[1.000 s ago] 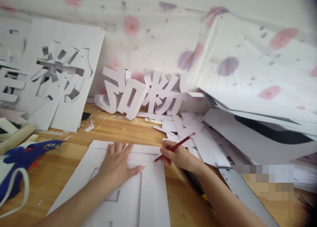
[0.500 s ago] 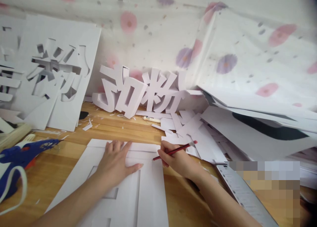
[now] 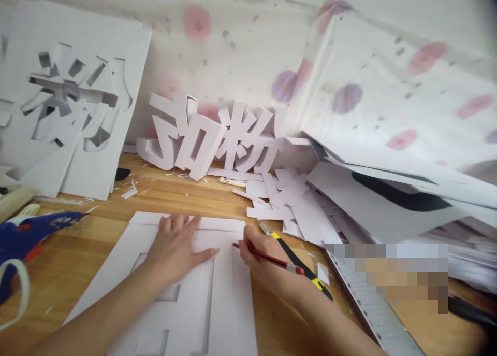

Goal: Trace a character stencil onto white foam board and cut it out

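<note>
My left hand (image 3: 171, 250), fingers spread, lay on one white board (image 3: 233, 304), seven o'clock. My right hand (image 3: 266, 279) clamped one red pencil (image 3: 272, 261), tip over board. One knife (image 3: 289, 251) lay at five o'clock, one glue gun (image 3: 37, 234) at eight.

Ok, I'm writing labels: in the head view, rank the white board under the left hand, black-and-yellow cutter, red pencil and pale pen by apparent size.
Largest first:
White board, cropped below
Black-and-yellow cutter
Red pencil
Pale pen, farther off
</note>
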A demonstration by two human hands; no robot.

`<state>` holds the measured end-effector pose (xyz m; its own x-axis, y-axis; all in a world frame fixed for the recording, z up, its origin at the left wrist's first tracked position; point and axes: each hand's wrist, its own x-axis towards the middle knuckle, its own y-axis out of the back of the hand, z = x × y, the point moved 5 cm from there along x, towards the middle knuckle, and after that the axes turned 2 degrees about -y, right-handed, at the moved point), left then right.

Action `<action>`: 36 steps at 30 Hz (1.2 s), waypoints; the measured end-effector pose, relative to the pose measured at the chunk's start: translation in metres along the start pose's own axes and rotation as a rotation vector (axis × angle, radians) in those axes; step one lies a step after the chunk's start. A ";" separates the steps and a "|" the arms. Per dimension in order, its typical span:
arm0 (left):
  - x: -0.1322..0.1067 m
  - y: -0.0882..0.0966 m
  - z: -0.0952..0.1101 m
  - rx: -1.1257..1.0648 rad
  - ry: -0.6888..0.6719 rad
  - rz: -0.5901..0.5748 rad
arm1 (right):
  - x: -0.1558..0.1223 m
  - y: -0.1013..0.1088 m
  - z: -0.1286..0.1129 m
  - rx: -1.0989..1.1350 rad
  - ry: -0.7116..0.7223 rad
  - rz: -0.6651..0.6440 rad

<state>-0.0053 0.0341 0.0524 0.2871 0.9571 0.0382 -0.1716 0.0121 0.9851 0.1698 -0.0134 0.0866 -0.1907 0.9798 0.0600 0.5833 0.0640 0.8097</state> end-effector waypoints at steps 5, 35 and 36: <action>0.002 -0.003 -0.002 0.020 -0.005 0.024 | -0.006 -0.001 -0.005 -0.084 0.099 0.065; -0.001 0.000 -0.002 0.025 -0.022 0.048 | -0.037 0.004 -0.019 -0.076 0.002 0.042; -0.001 0.000 -0.002 0.027 -0.021 0.047 | -0.038 0.002 -0.019 -0.063 0.016 0.035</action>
<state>-0.0077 0.0338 0.0523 0.2990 0.9501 0.0883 -0.1604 -0.0412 0.9862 0.1635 -0.0540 0.0973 -0.1838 0.9781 0.0979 0.5390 0.0170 0.8421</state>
